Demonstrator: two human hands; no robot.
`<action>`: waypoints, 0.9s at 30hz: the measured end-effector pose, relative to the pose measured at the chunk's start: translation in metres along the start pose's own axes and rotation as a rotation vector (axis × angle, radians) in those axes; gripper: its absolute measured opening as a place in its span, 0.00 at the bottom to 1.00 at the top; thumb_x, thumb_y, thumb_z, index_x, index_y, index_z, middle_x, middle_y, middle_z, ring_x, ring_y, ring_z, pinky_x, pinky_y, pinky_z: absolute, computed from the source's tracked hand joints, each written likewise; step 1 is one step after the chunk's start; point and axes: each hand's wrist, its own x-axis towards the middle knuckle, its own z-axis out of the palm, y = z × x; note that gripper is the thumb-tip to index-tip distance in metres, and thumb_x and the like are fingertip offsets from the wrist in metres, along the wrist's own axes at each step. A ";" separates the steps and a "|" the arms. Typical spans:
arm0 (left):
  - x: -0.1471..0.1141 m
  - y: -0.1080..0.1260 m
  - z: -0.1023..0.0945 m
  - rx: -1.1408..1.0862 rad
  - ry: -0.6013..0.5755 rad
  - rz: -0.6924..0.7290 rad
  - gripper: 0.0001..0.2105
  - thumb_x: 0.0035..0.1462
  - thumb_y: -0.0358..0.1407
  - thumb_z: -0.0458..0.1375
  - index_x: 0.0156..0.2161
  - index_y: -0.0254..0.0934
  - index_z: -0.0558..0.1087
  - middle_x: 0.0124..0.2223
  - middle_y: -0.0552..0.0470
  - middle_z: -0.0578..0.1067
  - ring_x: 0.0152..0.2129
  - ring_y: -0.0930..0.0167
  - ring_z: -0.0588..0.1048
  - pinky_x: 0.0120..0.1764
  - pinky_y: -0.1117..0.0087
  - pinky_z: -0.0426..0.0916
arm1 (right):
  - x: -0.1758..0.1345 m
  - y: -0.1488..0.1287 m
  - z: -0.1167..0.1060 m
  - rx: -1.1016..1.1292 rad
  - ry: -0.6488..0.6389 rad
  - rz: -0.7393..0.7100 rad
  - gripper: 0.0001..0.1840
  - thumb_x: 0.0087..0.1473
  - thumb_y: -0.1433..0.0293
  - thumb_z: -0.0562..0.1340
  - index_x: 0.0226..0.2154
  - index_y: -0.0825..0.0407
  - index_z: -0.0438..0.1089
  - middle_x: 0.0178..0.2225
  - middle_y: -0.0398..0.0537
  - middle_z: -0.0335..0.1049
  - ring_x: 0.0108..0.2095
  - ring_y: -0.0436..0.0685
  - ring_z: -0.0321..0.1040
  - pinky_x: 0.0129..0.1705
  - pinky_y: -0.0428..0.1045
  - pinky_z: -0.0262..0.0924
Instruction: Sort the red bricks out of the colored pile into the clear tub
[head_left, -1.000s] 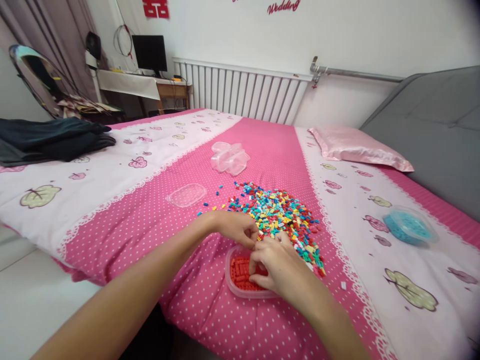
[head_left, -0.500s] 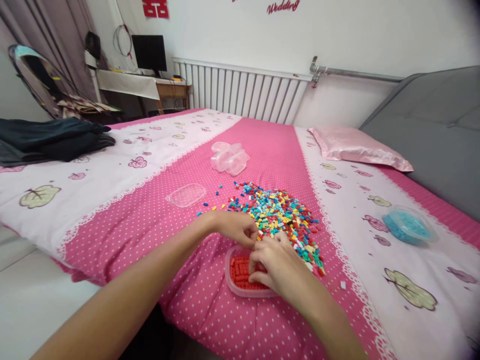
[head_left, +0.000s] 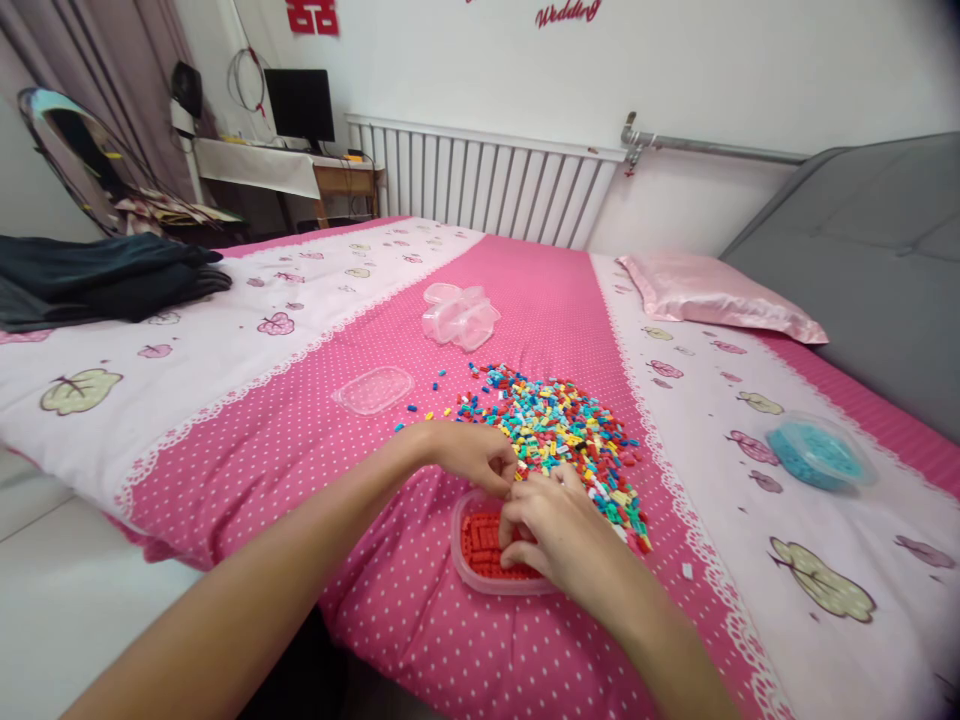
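A clear plastic container (head_left: pixel 459 560) sits near the bed's front edge, with red toy bricks (head_left: pixel 480 540) laid in rows inside. My right hand (head_left: pixel 547 520) reaches over its right side, fingers curled down at the red bricks; what the fingertips pinch is hidden. Just beyond the container's far rim is my left hand (head_left: pixel 476 455), its fingers bent and close together beside my right hand, and anything in them is too small to make out. Behind both hands spreads a heap of mixed coloured toy bricks (head_left: pixel 559 420).
Left of the heap lies a clear lid (head_left: pixel 375 390). Further back are several empty clear containers (head_left: pixel 461 317). A container of blue bricks (head_left: pixel 817 452) stands at the right, near a pink pillow (head_left: pixel 720 295). Dark folded clothes (head_left: pixel 105 280) lie at the left. One white brick (head_left: pixel 687 571) lies apart.
Both hands keep nearly the same position over the container. The bricks and containers show no clear movement; the whole view has shifted only very slightly.
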 end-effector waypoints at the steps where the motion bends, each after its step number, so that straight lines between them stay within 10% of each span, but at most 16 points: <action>1: 0.000 0.000 0.000 0.001 0.000 0.000 0.05 0.54 0.30 0.57 0.28 0.34 0.71 0.24 0.57 0.73 0.23 0.75 0.71 0.26 0.76 0.62 | 0.000 0.000 0.000 0.002 0.001 -0.002 0.08 0.42 0.70 0.77 0.24 0.46 0.77 0.30 0.41 0.76 0.38 0.56 0.67 0.44 0.53 0.44; 27: 0.000 -0.001 0.000 0.013 -0.005 -0.004 0.04 0.53 0.30 0.57 0.29 0.34 0.72 0.25 0.57 0.74 0.24 0.75 0.71 0.27 0.76 0.63 | -0.003 -0.002 -0.003 0.020 0.022 -0.015 0.08 0.46 0.67 0.75 0.24 0.47 0.76 0.30 0.39 0.75 0.36 0.55 0.66 0.44 0.53 0.45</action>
